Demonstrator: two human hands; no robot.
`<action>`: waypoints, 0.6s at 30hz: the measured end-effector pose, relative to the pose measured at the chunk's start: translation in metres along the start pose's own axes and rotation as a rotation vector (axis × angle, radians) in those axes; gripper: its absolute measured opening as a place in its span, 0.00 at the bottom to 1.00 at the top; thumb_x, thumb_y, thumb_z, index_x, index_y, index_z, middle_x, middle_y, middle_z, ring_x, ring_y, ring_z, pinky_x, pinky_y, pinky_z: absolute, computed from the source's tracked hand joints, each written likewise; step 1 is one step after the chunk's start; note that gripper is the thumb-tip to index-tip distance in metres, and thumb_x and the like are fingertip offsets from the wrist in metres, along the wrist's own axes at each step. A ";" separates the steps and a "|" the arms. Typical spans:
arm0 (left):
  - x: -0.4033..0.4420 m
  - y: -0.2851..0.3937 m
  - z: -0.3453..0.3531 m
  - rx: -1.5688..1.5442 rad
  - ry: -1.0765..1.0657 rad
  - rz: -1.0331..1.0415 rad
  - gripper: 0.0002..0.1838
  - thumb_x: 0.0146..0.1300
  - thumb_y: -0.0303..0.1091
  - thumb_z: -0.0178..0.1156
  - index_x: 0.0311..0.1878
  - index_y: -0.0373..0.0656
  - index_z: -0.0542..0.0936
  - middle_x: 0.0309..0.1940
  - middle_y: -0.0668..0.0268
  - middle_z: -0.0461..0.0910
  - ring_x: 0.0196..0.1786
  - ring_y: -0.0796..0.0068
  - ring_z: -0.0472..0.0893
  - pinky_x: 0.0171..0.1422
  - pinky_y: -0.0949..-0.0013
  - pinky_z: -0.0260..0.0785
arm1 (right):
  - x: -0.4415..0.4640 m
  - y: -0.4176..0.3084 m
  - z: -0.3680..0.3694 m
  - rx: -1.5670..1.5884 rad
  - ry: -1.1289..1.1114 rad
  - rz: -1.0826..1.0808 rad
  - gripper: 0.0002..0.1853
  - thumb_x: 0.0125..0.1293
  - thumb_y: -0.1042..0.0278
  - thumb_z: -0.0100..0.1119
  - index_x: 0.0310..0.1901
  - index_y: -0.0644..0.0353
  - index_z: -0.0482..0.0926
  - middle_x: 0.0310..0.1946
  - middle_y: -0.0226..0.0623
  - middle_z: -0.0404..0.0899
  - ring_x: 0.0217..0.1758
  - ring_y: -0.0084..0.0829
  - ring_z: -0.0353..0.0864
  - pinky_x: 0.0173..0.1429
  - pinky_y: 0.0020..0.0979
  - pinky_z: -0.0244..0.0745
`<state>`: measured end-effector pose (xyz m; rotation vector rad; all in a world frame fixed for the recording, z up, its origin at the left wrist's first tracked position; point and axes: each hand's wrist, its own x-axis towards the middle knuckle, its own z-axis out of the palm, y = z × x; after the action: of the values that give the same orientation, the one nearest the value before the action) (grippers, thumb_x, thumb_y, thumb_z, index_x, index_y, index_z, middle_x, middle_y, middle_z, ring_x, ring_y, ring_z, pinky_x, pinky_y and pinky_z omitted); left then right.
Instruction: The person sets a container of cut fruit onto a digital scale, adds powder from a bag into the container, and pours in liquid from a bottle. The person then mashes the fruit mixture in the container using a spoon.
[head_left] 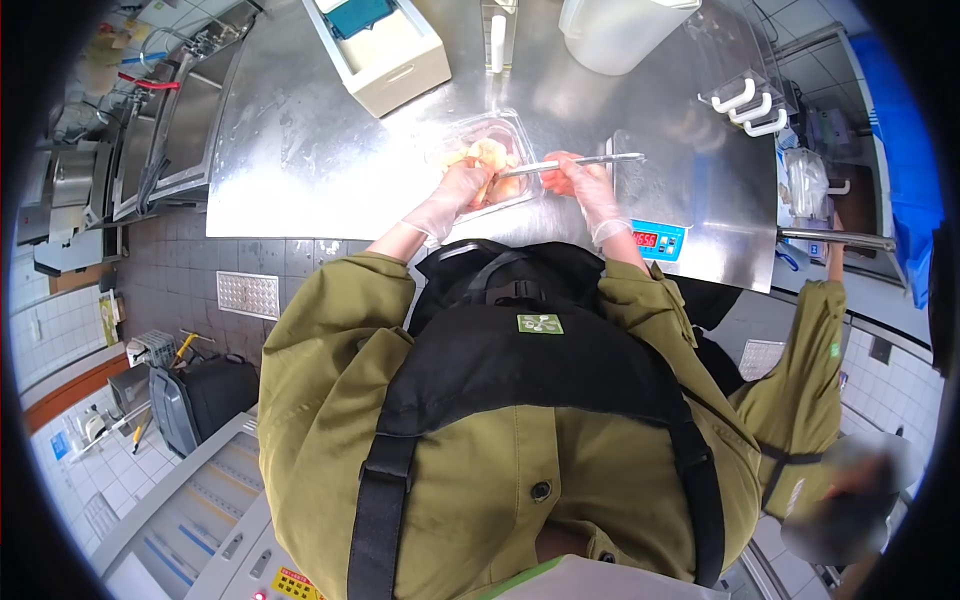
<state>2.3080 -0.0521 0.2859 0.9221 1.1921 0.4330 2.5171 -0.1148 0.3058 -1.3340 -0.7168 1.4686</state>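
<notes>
A clear plastic container (525, 135) holding pale yellow and pinkish food pieces (489, 153) rests on the steel table. My left hand (468, 186), in a thin clear glove, reaches over its near left side with bent fingers at the pieces; what they grip is hidden. Gloved as well, my right hand (572, 177) is closed around a long slim metal utensil (620, 158), whose left end lies over the container beside my left fingers. Right of the container is a scale (652, 190) with a lit red display (645, 240).
At the table's (300, 150) far side stand a cream box (400, 75) with a teal item and a white tub (620, 35). White handles (750, 105) stick up at the right. A co-worker (800, 380) in olive clothing is at the right.
</notes>
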 end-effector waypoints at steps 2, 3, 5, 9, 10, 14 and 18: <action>-0.004 0.008 0.001 0.050 0.039 -0.024 0.12 0.61 0.34 0.49 0.42 0.36 0.72 0.25 0.63 0.74 0.20 0.75 0.72 0.22 0.71 0.65 | 0.002 0.002 0.001 -0.095 0.016 0.148 0.16 0.65 0.58 0.52 0.39 0.65 0.77 0.26 0.37 0.80 0.25 0.24 0.79 0.29 0.21 0.71; -0.005 0.012 0.001 0.075 0.057 -0.035 0.11 0.61 0.35 0.49 0.41 0.37 0.73 0.25 0.62 0.75 0.17 0.74 0.71 0.21 0.69 0.65 | 0.003 0.002 0.002 -0.143 0.025 0.222 0.17 0.65 0.55 0.52 0.38 0.65 0.77 0.26 0.37 0.80 0.23 0.24 0.79 0.27 0.21 0.71; 0.001 0.007 -0.002 0.188 0.151 0.024 0.13 0.61 0.36 0.50 0.43 0.36 0.73 0.27 0.60 0.76 0.22 0.73 0.75 0.25 0.69 0.68 | 0.000 -0.005 0.002 -0.237 -0.070 0.275 0.20 0.64 0.49 0.52 0.33 0.63 0.76 0.23 0.36 0.80 0.21 0.23 0.77 0.25 0.22 0.70; 0.018 -0.006 -0.011 0.342 0.204 0.080 0.15 0.60 0.36 0.50 0.45 0.34 0.72 0.33 0.56 0.77 0.32 0.71 0.79 0.33 0.70 0.71 | -0.026 -0.040 0.032 -0.596 -0.288 0.314 0.18 0.64 0.53 0.52 0.28 0.60 0.75 0.16 0.31 0.75 0.17 0.21 0.74 0.22 0.24 0.68; 0.019 -0.005 -0.013 0.402 0.166 0.068 0.15 0.59 0.34 0.49 0.46 0.35 0.72 0.33 0.57 0.77 0.34 0.72 0.78 0.35 0.71 0.71 | -0.031 -0.045 0.042 -0.577 -0.365 0.114 0.15 0.64 0.57 0.53 0.27 0.60 0.76 0.15 0.28 0.74 0.19 0.21 0.74 0.26 0.24 0.69; -0.001 0.011 -0.013 0.102 -0.144 0.109 0.16 0.53 0.27 0.45 0.47 0.38 0.69 0.30 0.64 0.74 0.29 0.77 0.75 0.31 0.75 0.67 | 0.011 0.000 0.071 -0.789 -0.225 -0.642 0.19 0.60 0.72 0.51 0.53 0.62 0.67 0.43 0.44 0.74 0.33 0.33 0.80 0.40 0.31 0.75; 0.001 0.019 -0.039 -0.010 -0.351 0.129 0.17 0.48 0.23 0.45 0.45 0.39 0.70 0.27 0.72 0.69 0.28 0.81 0.69 0.34 0.79 0.63 | 0.053 0.015 0.091 -0.815 -0.427 -0.262 0.21 0.61 0.72 0.48 0.57 0.56 0.65 0.46 0.47 0.75 0.37 0.43 0.80 0.45 0.36 0.75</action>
<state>2.2760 -0.0255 0.2970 1.0228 0.8139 0.3618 2.4308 -0.0537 0.2927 -1.4254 -1.8370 1.2940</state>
